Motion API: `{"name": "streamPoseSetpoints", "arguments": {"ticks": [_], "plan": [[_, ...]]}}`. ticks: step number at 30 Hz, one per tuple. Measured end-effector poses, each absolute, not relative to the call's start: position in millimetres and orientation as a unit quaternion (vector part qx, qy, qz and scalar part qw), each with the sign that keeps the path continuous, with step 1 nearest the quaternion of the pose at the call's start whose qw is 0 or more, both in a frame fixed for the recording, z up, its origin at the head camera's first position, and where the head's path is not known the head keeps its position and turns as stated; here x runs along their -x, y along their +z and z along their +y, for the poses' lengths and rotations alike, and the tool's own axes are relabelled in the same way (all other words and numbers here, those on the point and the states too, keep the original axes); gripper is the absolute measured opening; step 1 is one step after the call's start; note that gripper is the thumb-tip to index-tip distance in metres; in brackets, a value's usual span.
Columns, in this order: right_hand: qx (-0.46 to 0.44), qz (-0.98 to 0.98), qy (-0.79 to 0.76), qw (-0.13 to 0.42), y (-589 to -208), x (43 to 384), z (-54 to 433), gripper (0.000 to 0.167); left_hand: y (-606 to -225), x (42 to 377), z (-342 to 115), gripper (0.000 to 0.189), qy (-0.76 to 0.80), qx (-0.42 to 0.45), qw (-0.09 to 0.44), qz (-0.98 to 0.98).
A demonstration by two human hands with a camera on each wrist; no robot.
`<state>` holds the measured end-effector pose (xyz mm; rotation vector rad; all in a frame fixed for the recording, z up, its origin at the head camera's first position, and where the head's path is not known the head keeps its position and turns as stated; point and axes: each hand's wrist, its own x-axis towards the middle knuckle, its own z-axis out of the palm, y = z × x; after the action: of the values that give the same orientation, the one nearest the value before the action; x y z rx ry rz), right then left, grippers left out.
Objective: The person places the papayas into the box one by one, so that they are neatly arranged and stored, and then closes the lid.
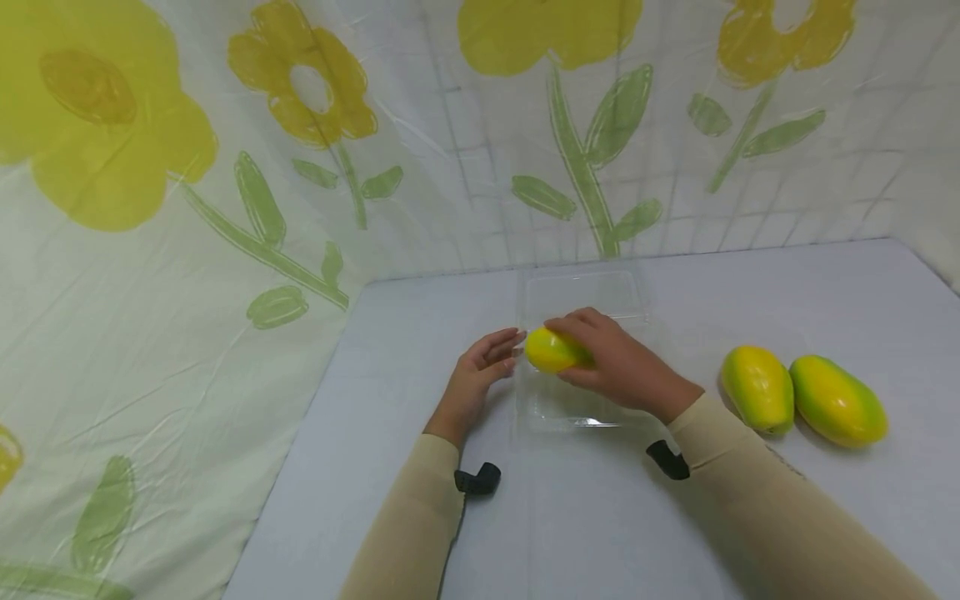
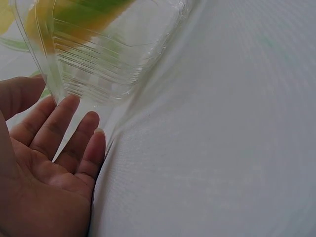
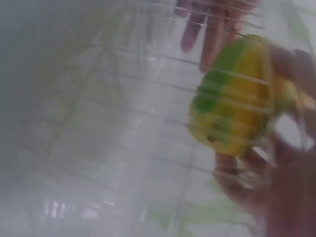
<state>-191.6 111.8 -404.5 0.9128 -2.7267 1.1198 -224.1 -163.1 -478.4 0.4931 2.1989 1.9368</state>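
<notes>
My right hand point(image 1: 618, 358) grips a yellow-green papaya point(image 1: 551, 350), thumb on the near side and fingers over the far side. It is over a clear plastic clamshell box point(image 1: 570, 417), whose lid point(image 1: 585, 292) lies folded back toward the wall. In the right wrist view the papaya point(image 3: 232, 98) shows through the box's ribbed clear wall. My left hand point(image 1: 480, 371) is at the box's left side with its fingers extended. In the left wrist view the left hand's fingertips point(image 2: 71, 101) are right at the box wall point(image 2: 98, 74).
Two more yellow-green papayas, a left one point(image 1: 757, 390) and a right one point(image 1: 837, 402), lie side by side on the white table point(image 1: 600, 517), to the right of the box. A flower-printed curtain point(image 1: 465, 167) hangs behind and along the left of the table.
</notes>
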Motion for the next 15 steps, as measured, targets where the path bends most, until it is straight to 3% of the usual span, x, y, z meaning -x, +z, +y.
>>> {"name": "streamPoseSetpoints", "arguments": {"ticks": [15], "plan": [[-0.283,-0.909,0.305,0.011,-422,199,98,0.064,-480,226,-165,0.052,0.665,-0.177,0.088,0.720]]}}
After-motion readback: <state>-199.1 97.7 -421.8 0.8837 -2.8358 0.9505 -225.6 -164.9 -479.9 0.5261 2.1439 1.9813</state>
